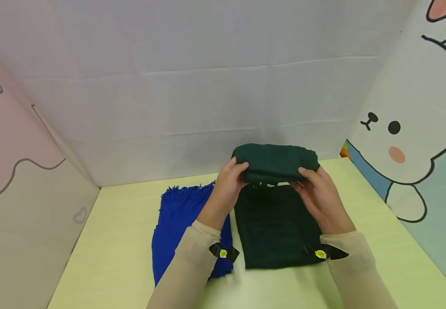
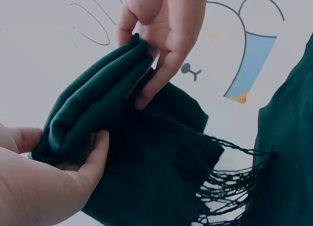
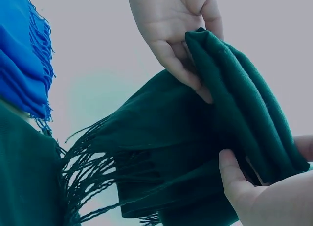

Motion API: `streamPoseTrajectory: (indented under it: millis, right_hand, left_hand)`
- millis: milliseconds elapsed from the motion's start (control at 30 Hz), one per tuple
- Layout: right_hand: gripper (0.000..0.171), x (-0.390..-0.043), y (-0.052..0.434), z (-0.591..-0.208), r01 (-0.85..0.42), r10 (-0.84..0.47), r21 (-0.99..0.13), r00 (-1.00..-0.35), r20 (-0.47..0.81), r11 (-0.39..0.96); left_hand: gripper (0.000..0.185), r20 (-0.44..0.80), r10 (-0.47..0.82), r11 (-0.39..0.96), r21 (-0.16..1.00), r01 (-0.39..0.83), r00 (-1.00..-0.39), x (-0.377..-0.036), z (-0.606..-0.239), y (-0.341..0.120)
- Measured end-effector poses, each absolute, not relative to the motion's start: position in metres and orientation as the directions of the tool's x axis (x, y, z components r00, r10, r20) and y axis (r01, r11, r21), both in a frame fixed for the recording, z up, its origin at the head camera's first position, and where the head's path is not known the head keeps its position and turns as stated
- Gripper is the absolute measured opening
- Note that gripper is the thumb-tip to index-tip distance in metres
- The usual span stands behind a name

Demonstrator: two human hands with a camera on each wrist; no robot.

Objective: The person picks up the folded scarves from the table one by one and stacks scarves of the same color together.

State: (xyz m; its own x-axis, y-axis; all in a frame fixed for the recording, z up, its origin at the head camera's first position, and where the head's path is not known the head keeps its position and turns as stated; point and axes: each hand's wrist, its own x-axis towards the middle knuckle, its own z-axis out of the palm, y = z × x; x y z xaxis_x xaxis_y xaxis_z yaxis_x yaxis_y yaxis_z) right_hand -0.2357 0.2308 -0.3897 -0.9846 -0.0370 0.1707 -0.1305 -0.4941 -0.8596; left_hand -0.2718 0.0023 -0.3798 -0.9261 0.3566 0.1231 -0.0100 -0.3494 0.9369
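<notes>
My left hand and right hand grip the two ends of a folded dark green scarf, raised near the back of the table. Both thumbs lie on its near face, with fingers beneath. Several thick layers show at its ends in the wrist views. A looser flap hangs below the fold, and dark twisted fringe spreads from it. Under the hands, more dark green cloth is laid flat on the table; the bundle hides its far edge.
Left of the green cloth, a blue fringed scarf lies folded, partly behind my left forearm. The pale yellow table meets a white fabric wall at the back. Cartoon-printed panels stand at the sides.
</notes>
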Motion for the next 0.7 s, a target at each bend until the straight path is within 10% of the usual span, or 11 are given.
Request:
streamPoseTrajectory:
  millis: [700]
  right_hand:
    - [0.048,-0.22,0.252,-0.457,0.0,-0.082,-0.8,-0.995,0.062,-0.6]
  left_hand:
    - [0.048,-0.017,0.397,-0.438,0.875,-0.206,-0.918,-0.253,-0.448,0.018]
